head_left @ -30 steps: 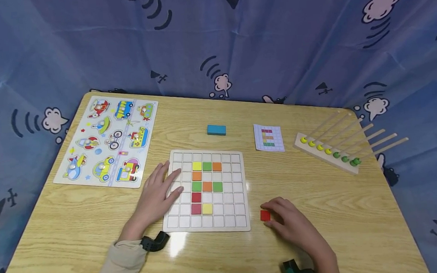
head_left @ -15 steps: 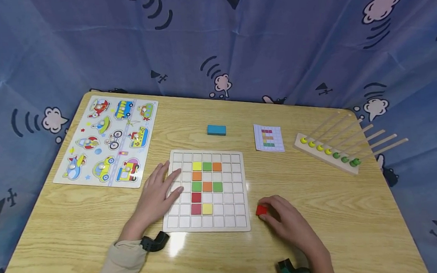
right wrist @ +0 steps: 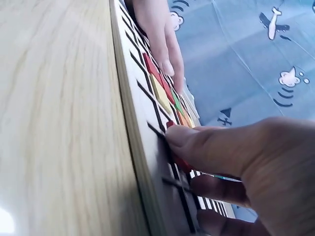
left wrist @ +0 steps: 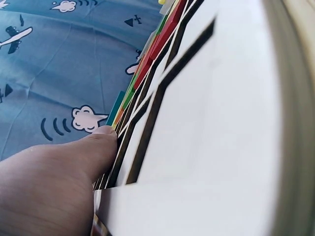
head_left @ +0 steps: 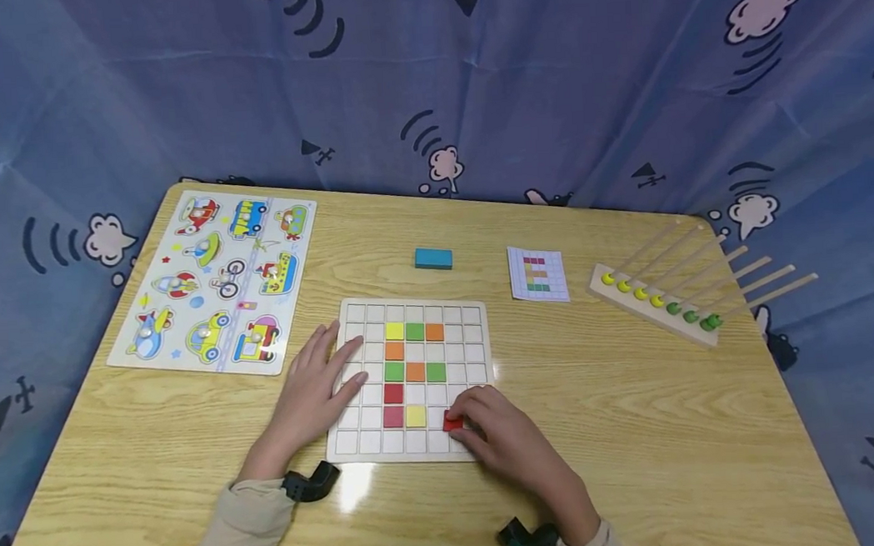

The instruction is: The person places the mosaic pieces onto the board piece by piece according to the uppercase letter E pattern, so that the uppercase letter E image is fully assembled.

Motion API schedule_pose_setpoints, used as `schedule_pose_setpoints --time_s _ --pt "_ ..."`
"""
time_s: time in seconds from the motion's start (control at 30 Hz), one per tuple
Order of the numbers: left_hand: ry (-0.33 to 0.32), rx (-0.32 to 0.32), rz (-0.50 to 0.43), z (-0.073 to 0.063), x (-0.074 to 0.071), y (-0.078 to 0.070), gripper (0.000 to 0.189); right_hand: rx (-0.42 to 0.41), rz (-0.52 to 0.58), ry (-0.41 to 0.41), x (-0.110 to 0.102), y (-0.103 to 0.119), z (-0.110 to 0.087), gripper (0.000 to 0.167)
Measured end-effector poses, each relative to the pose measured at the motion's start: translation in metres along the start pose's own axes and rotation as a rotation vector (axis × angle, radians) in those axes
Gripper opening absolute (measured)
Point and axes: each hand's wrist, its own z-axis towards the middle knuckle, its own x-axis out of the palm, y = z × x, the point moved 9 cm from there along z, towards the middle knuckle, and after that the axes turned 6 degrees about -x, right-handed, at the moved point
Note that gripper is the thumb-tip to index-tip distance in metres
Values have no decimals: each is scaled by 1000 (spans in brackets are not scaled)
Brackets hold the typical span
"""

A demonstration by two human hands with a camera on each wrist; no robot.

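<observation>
A white grid board [head_left: 369, 442] lies on the table, with yellow, green, orange and red square tiles set in several cells. My right hand [head_left: 509, 436] pinches a red tile [head_left: 452, 421] between thumb and fingers at the board's lower right. That tile is to the right of a yellow tile [head_left: 415, 416], with a white cell between them. In the right wrist view the thumb [right wrist: 189, 140] partly covers the red tile. My left hand [head_left: 313, 395] rests on the board's left edge, fingers spread; its thumb [left wrist: 101, 142] lies along the cells in the left wrist view.
A blue block [head_left: 433, 259] sits behind the board, and a small pattern card [head_left: 538, 274] lies to its right. Farther right stands a wooden rack [head_left: 649, 306] with slanting rods and beads. A vehicle puzzle board [head_left: 212, 282] lies at the left. A blue curtain [head_left: 365, 85] hangs behind.
My right hand has carried the red tile leftward from the table beside the board to over the board's lower right cells. The left hand has stayed in place.
</observation>
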Motion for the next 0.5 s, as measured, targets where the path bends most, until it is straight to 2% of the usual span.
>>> schedule_pose_setpoints --time_s 0.27,0.5 --pt "7 -5 6 0 0 -1 54 -65 -55 -2 5 10 13 14" --pt "16 -11 1 -1 -1 -1 54 -70 -70 4 9 12 17 14"
